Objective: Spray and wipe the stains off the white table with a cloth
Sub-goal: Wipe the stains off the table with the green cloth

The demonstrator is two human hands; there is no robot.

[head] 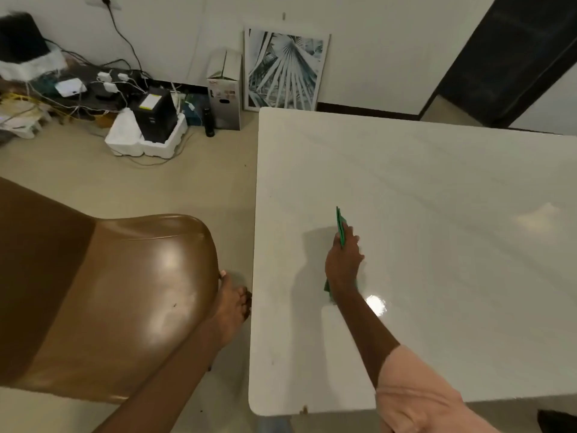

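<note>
Right hand [343, 260] on the white table [437, 214], in the left half of the top, nearer the left edge than the right and roughly midway between far and near edges. It holds a green cloth [341, 226]. Fingers curled around the cloth; the thumb side faces up. One folded end of the cloth sticks out past the fingertips toward the far edge, standing up on its edge rather than lying flat. A second bit of green shows below the heel of the hand, at the wrist, touching the tabletop. Most of the cloth is hidden inside the hand. Whether the raised end touches the surface, I cannot tell.

Pink sleeve [415, 398] covers the right upper arm at the near edge of the table. Bright glare spot on the tabletop just beside the wrist, toward the near edge. A small brown mark sits on the near left corner of the table.

Left hand [232, 310] is off the table, beside its left edge, resting on the rim of a brown chair [118, 292]. Fingers straight and close together, holding nothing.

Beyond the far left corner: a framed print [284, 70] leaning on the wall, a cardboard box [224, 92], a dark bottle [208, 121] on the floor, cables and chargers.
</note>
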